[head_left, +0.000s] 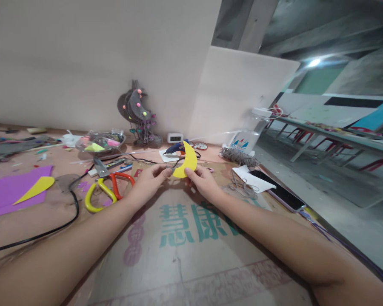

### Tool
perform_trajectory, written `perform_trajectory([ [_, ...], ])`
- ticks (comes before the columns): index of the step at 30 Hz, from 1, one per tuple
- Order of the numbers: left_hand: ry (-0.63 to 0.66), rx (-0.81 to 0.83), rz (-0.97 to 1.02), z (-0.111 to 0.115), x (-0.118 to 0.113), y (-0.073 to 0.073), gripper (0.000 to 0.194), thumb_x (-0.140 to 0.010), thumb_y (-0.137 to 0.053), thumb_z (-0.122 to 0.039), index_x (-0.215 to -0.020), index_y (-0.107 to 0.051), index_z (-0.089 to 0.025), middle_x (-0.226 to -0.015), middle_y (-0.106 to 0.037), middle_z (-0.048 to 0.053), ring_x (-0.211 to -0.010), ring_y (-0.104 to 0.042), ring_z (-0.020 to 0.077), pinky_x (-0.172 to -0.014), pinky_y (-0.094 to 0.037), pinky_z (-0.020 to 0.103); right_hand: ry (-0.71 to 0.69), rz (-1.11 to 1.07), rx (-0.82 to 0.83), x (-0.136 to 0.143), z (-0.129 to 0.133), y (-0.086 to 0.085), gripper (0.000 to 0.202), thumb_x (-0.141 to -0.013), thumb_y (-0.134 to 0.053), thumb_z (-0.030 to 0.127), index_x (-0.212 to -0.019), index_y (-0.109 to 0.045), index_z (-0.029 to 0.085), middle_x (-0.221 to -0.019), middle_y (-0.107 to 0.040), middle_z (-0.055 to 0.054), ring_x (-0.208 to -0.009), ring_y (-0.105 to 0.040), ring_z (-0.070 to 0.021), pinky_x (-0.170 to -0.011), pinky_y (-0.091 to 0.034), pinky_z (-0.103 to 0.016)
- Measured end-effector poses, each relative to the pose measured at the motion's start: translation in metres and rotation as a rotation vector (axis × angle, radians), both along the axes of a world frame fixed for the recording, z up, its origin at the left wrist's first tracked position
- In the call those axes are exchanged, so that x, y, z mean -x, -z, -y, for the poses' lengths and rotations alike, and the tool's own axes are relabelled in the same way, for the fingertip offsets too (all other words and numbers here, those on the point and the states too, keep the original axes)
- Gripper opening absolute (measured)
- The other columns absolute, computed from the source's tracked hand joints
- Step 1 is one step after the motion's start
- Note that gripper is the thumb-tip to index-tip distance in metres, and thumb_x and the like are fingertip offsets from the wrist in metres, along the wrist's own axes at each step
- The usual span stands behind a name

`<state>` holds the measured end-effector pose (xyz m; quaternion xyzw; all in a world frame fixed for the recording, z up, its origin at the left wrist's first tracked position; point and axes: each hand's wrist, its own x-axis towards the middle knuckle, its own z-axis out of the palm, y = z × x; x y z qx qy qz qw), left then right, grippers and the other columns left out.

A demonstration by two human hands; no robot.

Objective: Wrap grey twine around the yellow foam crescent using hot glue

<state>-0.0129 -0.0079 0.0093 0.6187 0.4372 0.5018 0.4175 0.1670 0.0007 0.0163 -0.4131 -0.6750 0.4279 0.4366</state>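
A yellow crescent moon cutout (190, 159) stands upright between my hands, above the printed board. My right hand (201, 178) pinches its lower part, with the thumb on the near face. Close to the moon's lower left tip, my left hand (156, 175) has thumb and fingers pressed together. A small grey bit shows at those fingertips, too small to name. Behind the moon, a blue hot glue gun (175, 148) lies on the table. Scissors (110, 189) with yellow and red handles rest left of my left hand.
Purple sheets (15, 191) with a yellow offcut (38, 188) lie at left. Behind are a plastic bowl (98, 146), a grey moon ornament (137, 106) and a small white clock (175, 137). At right are grey yarn (239, 157), a clear jug (255, 127) and a phone (281, 191).
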Motion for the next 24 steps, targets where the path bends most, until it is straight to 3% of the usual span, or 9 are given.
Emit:
perform_trajectory([
  [4,-0.048,0.077,0.255,-0.0047,0.0011,0.0027,0.042,-0.073,-0.055,-0.051,-0.091,-0.063,-0.014,-0.07,-0.061,0.003,-0.062,-0.055,0.0122,-0.057,-0.042,0.023,0.006,-0.002,0.011,-0.001,-0.0023,0.0028,0.031,-0.078,-0.052,0.046,-0.075,-0.05,0.016,-0.054,-0.053,0.003,-0.047,-0.046,-0.0085,-0.045,-0.036,-0.02],
  [8,-0.17,0.147,0.439,-0.0092,0.0041,0.0043,0.033,-0.068,-0.062,-0.043,-0.084,-0.06,-0.014,-0.063,-0.058,-0.001,-0.055,-0.052,0.0088,-0.052,-0.04,0.02,0.007,0.003,0.002,-0.0019,-0.0032,0.0034,0.03,-0.078,-0.051,0.046,-0.074,-0.05,0.016,-0.054,-0.054,0.002,-0.048,-0.047,-0.0087,-0.046,-0.037,-0.02],
  [13,-0.149,0.172,0.313,-0.0078,0.0054,0.0045,0.035,-0.064,-0.068,-0.041,-0.084,-0.061,-0.013,-0.07,-0.063,0.001,-0.061,-0.056,0.0107,-0.059,-0.043,0.022,0.03,0.005,0.006,-0.0019,-0.0018,0.0008,0.029,-0.079,-0.05,0.045,-0.073,-0.051,0.016,-0.054,-0.053,0.002,-0.047,-0.046,-0.0086,-0.044,-0.035,-0.02],
  [17,-0.124,0.103,0.182,-0.0056,0.0063,0.0053,0.035,-0.065,-0.067,-0.046,-0.079,-0.061,-0.014,-0.071,-0.063,0.001,-0.061,-0.055,0.0115,-0.057,-0.041,0.022,0.045,0.0,0.018,-0.0015,-0.0015,-0.0002,0.029,-0.079,-0.05,0.044,-0.073,-0.052,0.016,-0.053,-0.053,0.002,-0.047,-0.045,-0.0086,-0.045,-0.035,-0.02],
  [24,-0.092,0.03,0.071,-0.0048,0.0031,0.0076,0.043,-0.077,-0.048,-0.055,-0.072,-0.061,-0.015,-0.068,-0.059,0.002,-0.065,-0.053,0.0128,-0.06,-0.039,0.022,0.029,-0.013,0.002,-0.0013,-0.0007,-0.0016,0.029,-0.079,-0.05,0.043,-0.069,-0.05,0.016,-0.053,-0.052,0.003,-0.046,-0.044,-0.0085,-0.047,-0.035,-0.021],
])
